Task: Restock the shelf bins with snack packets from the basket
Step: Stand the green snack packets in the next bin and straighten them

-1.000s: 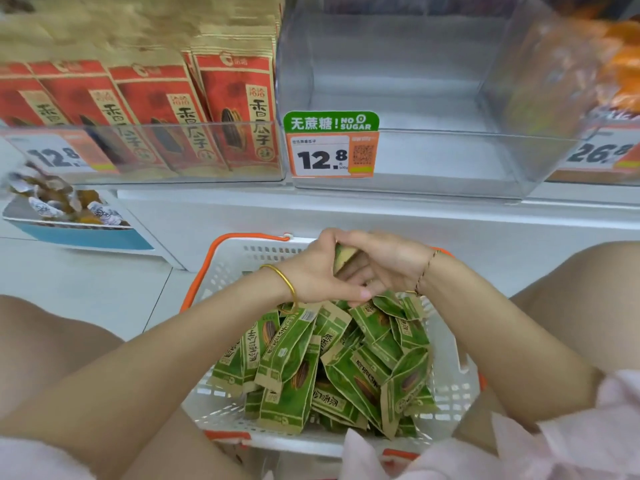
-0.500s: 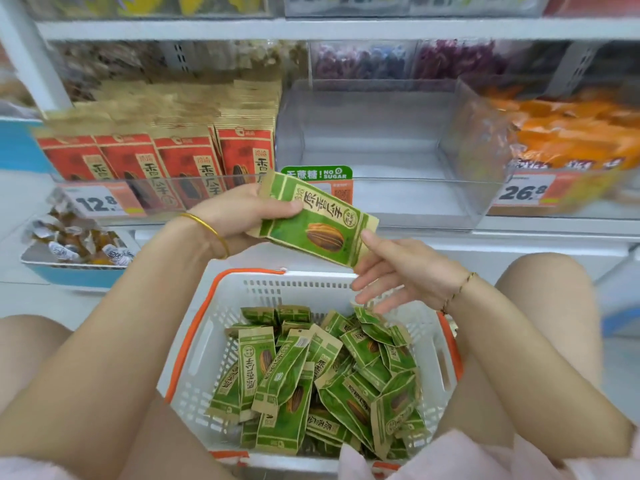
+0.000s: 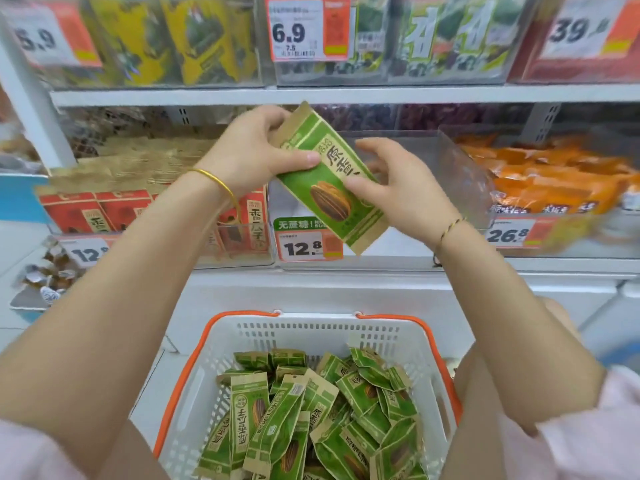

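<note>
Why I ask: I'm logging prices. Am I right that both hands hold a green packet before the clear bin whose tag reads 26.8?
Not quite. In the head view the left hand and right hand hold the green packet before the clear bin whose tag reads 12.8; 26.8 belongs to the orange packets further right.

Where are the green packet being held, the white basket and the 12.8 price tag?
green packet [image 3: 329,183]: head view, on its printed front, near the seed picture.
white basket [image 3: 311,332]: head view, on its slotted far wall.
12.8 price tag [image 3: 301,247]: head view, on the printed digits.
</note>
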